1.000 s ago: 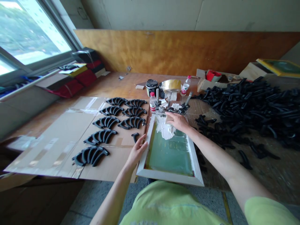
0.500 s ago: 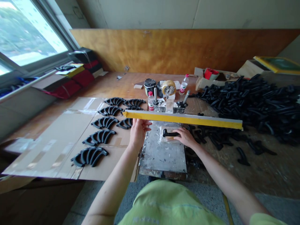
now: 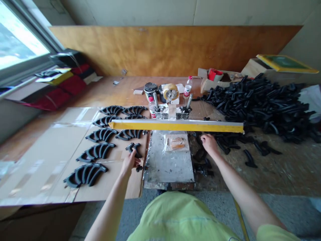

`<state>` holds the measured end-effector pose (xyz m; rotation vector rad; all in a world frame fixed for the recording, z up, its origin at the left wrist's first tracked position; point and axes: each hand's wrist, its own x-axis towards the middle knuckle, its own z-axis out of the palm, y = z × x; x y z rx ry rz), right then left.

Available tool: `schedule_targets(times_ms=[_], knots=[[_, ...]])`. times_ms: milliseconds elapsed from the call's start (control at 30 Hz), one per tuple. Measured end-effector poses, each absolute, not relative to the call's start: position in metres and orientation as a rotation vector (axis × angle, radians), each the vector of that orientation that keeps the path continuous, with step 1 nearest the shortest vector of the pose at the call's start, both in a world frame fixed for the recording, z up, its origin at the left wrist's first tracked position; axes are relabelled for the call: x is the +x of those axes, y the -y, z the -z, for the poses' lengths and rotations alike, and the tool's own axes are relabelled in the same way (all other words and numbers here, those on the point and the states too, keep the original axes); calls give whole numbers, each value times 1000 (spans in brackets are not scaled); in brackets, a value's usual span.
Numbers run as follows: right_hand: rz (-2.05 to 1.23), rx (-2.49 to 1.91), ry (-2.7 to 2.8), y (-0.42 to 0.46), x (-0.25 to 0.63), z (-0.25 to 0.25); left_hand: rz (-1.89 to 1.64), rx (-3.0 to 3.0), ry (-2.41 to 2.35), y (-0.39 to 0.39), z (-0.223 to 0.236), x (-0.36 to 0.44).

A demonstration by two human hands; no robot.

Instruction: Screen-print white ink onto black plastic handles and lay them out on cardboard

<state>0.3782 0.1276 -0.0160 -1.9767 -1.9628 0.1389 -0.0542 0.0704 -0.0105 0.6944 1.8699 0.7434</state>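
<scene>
My left hand (image 3: 128, 161) is closed on a black curved handle (image 3: 136, 150) over the cardboard, beside another black handle (image 3: 129, 146). Just right of the metal plate, my right hand (image 3: 209, 144) has its fingers curled together near loose black handles; what they hold, if anything, cannot be made out. Between my hands lies the flat metal plate (image 3: 170, 167) with a small taped fixture (image 3: 177, 143), its orange-brown pieces uncovered. A long frame with a yellow edge (image 3: 175, 126) spans the plate's far end, in front of a clamp (image 3: 172, 112).
Fanned rows of black handles (image 3: 92, 174) lie on the cardboard sheet (image 3: 45, 160) at left. A big heap of black handles (image 3: 263, 103) covers the right side. Behind the clamp stand bottles (image 3: 187, 87), a black tub (image 3: 150, 90) and a tape roll (image 3: 170, 91).
The black handle has left the fixture. My left hand has moved from the frame's edge down and left to the cardboard. My right hand has moved off the fixture to the handles at right.
</scene>
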Motion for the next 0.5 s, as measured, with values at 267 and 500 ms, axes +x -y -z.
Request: schedule_targets(times_ms=[267,500], knots=[[-209,-2361,1909,-140,426,56,-443,750,-2110,-79,55,-85],[-210,-1853,1899,-138,368,23,-457,890,-2073,-74,29,-84]])
